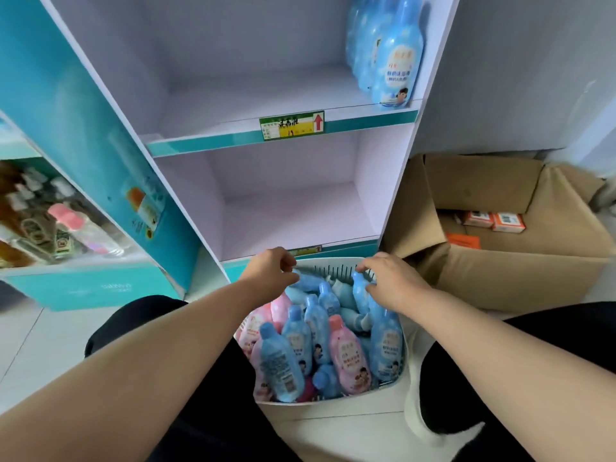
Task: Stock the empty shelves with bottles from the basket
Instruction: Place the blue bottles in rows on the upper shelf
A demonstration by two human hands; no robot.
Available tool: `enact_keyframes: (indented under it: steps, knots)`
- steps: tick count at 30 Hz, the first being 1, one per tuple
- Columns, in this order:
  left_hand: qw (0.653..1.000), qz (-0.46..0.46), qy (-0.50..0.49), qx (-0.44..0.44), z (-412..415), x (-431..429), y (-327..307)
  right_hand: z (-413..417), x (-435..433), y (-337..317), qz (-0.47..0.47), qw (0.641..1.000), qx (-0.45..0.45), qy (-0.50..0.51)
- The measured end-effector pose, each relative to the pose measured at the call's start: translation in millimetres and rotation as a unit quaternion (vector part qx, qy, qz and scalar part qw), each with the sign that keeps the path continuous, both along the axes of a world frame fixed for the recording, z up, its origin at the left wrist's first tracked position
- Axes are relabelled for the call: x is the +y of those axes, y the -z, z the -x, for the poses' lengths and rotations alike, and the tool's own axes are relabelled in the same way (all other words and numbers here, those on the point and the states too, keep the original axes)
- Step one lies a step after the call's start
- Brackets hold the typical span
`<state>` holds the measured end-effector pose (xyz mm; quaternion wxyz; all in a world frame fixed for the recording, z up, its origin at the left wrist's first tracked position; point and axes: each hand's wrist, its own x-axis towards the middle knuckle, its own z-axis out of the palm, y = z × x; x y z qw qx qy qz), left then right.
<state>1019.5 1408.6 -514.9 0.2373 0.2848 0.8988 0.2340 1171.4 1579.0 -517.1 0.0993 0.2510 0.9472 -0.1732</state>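
Both hands over the basket [333, 406] — right hand [390, 283] curls around a blue bottle [361, 291], left hand [271, 271] hooks another bottle's cap [298, 273] at the far rim.

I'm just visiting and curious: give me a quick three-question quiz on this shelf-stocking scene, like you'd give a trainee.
1. True or false: the lower shelf already holds bottles.
2. Which colours are the bottles in the basket? A) blue and pink B) green and yellow C) all white
3. What sits right of the shelving unit on the floor?

Key:
1. False; only the upper shelf has blue bottles, at its right end.
2. A.
3. An open cardboard box with small orange-and-white cartons.
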Motion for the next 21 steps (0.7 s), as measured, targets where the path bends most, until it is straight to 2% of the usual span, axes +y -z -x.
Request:
enact_keyframes:
  steps: [4, 10, 15, 21]
  knots:
    - [0.997, 0.073, 0.016, 0.018, 0, -11, 28, -8, 1, 17, -0.014, 0.995, -0.094, 0.006]
    - [0.994, 0.085, 0.064, 0.041, -4, 1, 44, -23, 10, 46, -0.026, 0.981, -0.188, 0.031]
    - [0.995, 0.058, 0.083, 0.017, -8, 13, 52, -30, 12, 68, -0.035, 0.976, -0.216, 0.018]
    - [0.997, 0.052, 0.052, 0.019, -6, 13, 56, -29, 14, 78, 0.056, 0.981, -0.167, 0.085]
